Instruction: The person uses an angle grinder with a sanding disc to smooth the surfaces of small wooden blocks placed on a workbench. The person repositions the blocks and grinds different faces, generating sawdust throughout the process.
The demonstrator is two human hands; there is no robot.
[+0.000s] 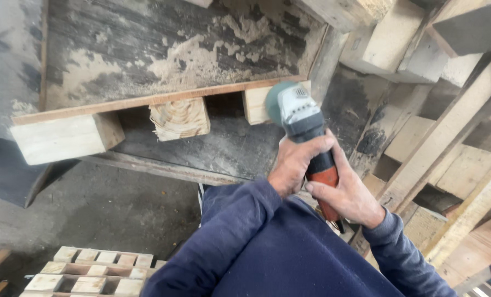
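Orange and grey, the angle grinder (306, 137) is held by both hands, probably for steadiness: the left hand (296, 163) wraps its fingers around the dark neck, the right hand (351, 193) closes its fingers around the orange grip. Its green head meets a wooden block (258, 102) under the dusty pallet (146, 49).
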